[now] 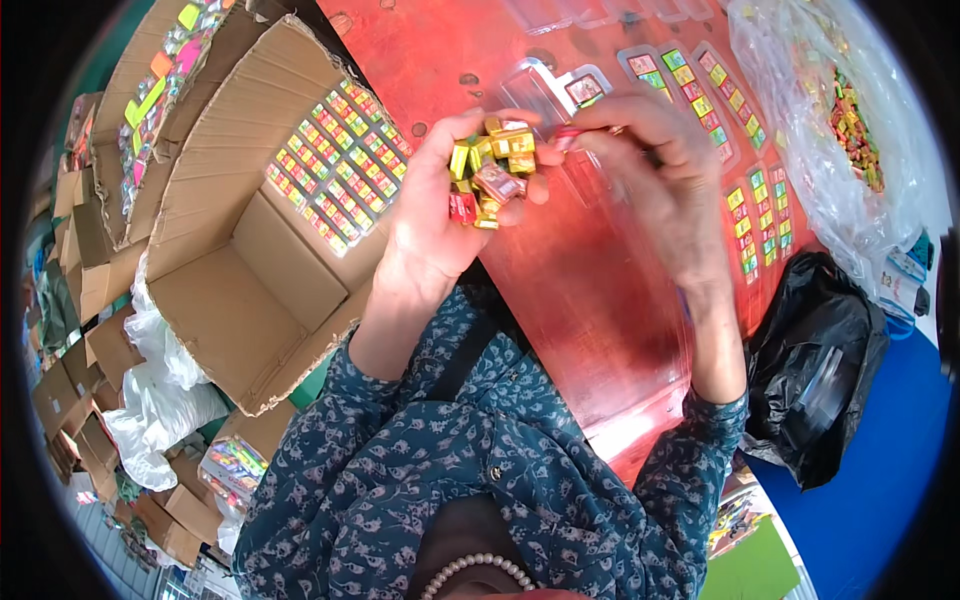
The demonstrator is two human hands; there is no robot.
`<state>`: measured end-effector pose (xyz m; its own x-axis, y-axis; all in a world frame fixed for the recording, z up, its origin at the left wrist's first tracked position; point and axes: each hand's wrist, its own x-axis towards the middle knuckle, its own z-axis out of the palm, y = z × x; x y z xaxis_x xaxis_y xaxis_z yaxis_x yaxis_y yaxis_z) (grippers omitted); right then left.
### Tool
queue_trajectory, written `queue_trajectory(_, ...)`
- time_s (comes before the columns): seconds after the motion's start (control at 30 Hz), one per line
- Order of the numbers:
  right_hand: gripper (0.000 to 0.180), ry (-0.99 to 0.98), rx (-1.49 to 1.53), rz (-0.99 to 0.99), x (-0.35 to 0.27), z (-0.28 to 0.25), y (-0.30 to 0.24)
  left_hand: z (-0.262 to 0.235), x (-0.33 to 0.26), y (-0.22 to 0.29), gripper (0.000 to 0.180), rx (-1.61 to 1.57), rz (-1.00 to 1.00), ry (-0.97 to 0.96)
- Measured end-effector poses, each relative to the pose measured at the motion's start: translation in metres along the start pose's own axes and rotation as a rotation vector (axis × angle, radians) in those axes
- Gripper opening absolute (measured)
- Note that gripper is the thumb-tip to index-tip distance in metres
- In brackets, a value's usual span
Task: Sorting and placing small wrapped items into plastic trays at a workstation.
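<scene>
My left hand [437, 190] is cupped around a pile of small wrapped candies [482, 160], mostly yellow with a few red ones. To its right, my right hand [650, 150] pinches a small red wrapped candy [567, 138] between thumb and fingertips; the hand is partly smeared by motion. Just beyond the hands, a clear plastic tray [535, 88] lies on the red table, with a few candies in one compartment. Several narrow clear trays filled with candy rows [693, 95] lie beyond and to the right of my right hand.
An open cardboard box [245, 260] stands at my left, with filled candy packs [340, 165] against its inner wall. At the right are a clear plastic bag of loose candies [855, 130] and a black plastic bag [815, 360]. The red table [440, 50] has clear trays along its far edge.
</scene>
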<state>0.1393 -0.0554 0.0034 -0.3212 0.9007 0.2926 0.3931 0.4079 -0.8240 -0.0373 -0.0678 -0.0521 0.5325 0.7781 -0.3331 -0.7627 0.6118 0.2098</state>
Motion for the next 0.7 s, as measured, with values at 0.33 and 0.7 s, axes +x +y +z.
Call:
queue_trajectory(0.33,0.012,-0.199,-0.589,0.022,-0.012,-0.002,0.008,-0.003,-0.002,0.007,0.043,0.156,0.173,0.059)
queue_trajectory(0.7,0.011,-0.089,-0.491,0.058,-0.011,0.005,0.021,-0.002,0.000,0.007,0.039,0.146,0.158,0.056)
